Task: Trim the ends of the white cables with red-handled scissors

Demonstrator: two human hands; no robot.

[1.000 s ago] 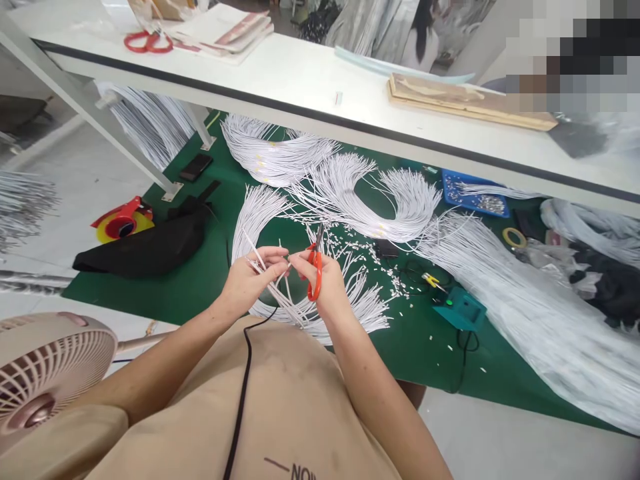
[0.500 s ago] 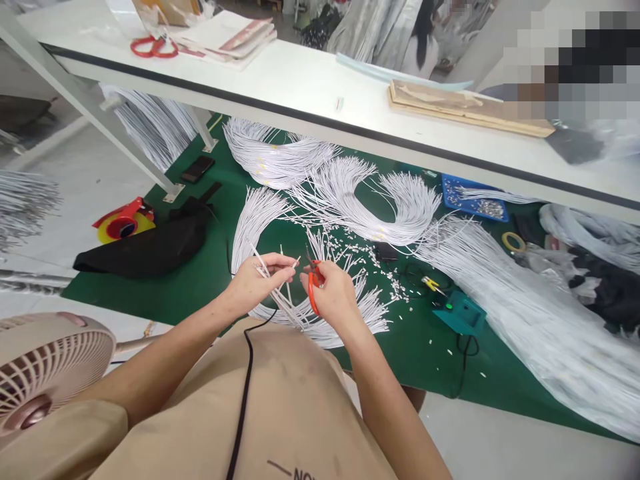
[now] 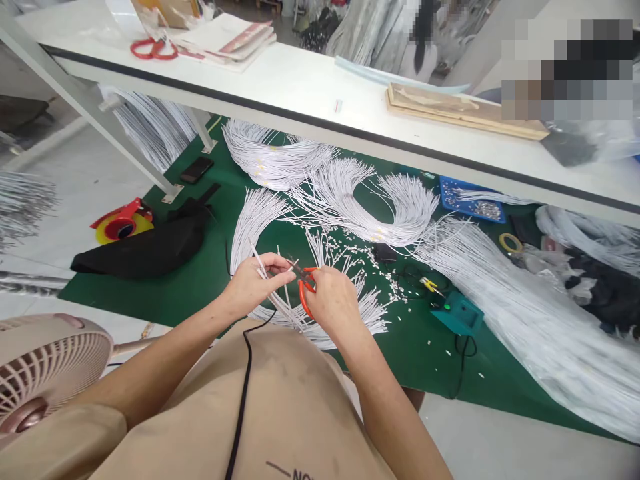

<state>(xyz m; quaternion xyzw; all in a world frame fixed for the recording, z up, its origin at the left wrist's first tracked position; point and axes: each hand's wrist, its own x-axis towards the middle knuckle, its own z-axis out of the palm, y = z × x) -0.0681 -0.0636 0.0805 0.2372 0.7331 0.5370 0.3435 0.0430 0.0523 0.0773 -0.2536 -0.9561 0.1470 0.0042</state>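
Note:
My left hand (image 3: 255,283) is closed around a few thin white wires (image 3: 285,310), with thumb and fingers pinching near their ends. The wires slant down toward my apron. In my right hand (image 3: 334,297) is a pair of scissors (image 3: 305,299) with orange-red handles. Their dark blades point left and lie at the wire end by my left fingertips; whether they touch it I cannot tell. Under both hands spreads a loose bundle of white wires (image 3: 367,310) on the green tabletop (image 3: 200,297). Small white cut bits (image 3: 395,287) are scattered to the right of my hands.
More white wire bundles (image 3: 280,163) lie behind, below a white shelf (image 3: 300,80). At right are a teal device (image 3: 460,312), a blue tray (image 3: 473,200) and a long wrapped bundle (image 3: 525,320). A tape dispenser (image 3: 123,223), black pouch (image 3: 145,247) and fan (image 3: 50,373) stand left.
My right hand has turned and moved slightly left, bringing the scissors' blades to the wire end at my left fingertips. My left hand has hardly moved and still holds the wires.

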